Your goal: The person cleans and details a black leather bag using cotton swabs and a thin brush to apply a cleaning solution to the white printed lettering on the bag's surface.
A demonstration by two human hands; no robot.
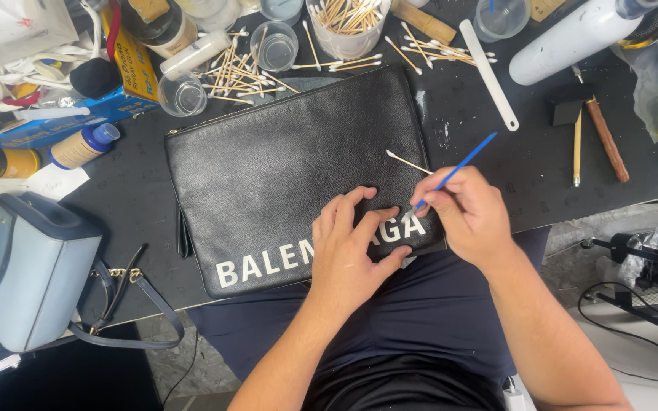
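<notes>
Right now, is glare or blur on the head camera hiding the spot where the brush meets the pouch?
Head view: even overhead light, soft sheen on the black leather pouch but no washout; the blue brush in the right hand is sharp, its tip partly hidden by the fingers; left hand casts little shadow; the frame edges bend slightly.

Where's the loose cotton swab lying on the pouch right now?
Head view: the cotton swab lies on the black leather pouch near its right edge, just above the right hand.
</notes>
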